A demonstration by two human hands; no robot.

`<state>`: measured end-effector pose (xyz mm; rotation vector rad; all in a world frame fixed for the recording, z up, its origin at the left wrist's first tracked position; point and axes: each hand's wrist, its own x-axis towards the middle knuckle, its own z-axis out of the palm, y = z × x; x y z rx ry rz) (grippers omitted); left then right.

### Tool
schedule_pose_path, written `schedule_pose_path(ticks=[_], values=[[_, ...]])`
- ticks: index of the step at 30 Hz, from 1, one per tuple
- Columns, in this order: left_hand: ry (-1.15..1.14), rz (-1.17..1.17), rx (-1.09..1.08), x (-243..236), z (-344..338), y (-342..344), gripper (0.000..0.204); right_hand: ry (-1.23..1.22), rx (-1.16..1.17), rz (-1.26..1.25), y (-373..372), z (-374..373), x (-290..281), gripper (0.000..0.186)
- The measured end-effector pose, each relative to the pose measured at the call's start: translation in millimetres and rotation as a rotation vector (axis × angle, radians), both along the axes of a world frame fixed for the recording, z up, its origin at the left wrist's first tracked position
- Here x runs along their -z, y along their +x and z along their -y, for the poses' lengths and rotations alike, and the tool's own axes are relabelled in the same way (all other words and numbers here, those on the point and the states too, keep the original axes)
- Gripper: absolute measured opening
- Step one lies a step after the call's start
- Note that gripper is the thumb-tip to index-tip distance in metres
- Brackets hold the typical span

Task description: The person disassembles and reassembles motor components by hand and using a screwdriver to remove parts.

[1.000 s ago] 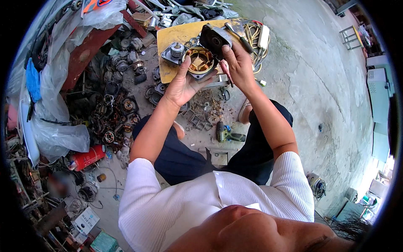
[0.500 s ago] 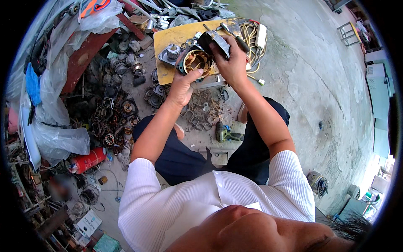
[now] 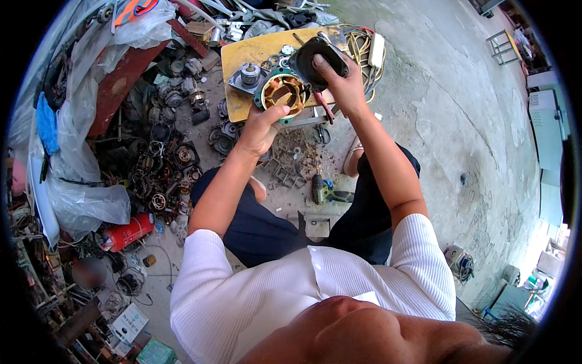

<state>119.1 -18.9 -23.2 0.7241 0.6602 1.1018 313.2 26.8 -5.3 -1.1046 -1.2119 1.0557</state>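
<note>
Two hands are full above the table (image 3: pixel 241 53); the left hand (image 3: pixel 259 134) pinches the stator (image 3: pixel 283 95), thumb over its near rim, fingers mostly hidden beneath; the right hand (image 3: pixel 345 86) grips the cover (image 3: pixel 307 70), thumb pressed to its dark face, fingers out of sight behind; the stator is held over the table's near edge with its copper windings (image 3: pixel 296 102) facing up, and the cover is just beside it, to the right; whether the two touch I cannot tell.

The likeliest trouble is a slip; the stator looks heavy for such a hold, and a greasy rim could let it drop past the near edge to the floor (image 3: pixel 448 121); the cover, brought in at a slant, might nick the windings; a red-handled tool (image 3: pixel 323 104) below the cover could be knocked, though whether it lies loose or is tucked in the fingers I cannot tell.

Room is tight on the left, where a metal part (image 3: pixel 250 75) stands on the table near the stator and scrap (image 3: pixel 173 151) crowds the floor; cables (image 3: pixel 359 45) and a power strip (image 3: pixel 376 51) bound the right end; the drill (image 3: pixel 327 194) lies well apart from both hands; the freest way looks rightward, nearer than the cables.
</note>
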Motion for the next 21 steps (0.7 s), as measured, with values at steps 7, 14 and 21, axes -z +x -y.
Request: schedule_pose_path(ticks=[7,14,21], values=[[-0.027,0.037,0.118,-6.3,6.4,-13.5,0.061,-0.184,-0.185,-0.255,3.0,-2.6,1.4,0.034],[-0.079,0.177,0.305,-10.7,6.4,-13.2,0.075,-0.567,-0.227,-0.732,3.1,-12.2,6.7,0.040],[-0.073,0.155,0.338,-8.3,3.2,-21.4,0.073,-0.591,-0.126,-0.778,19.9,-15.9,2.4,0.043]])
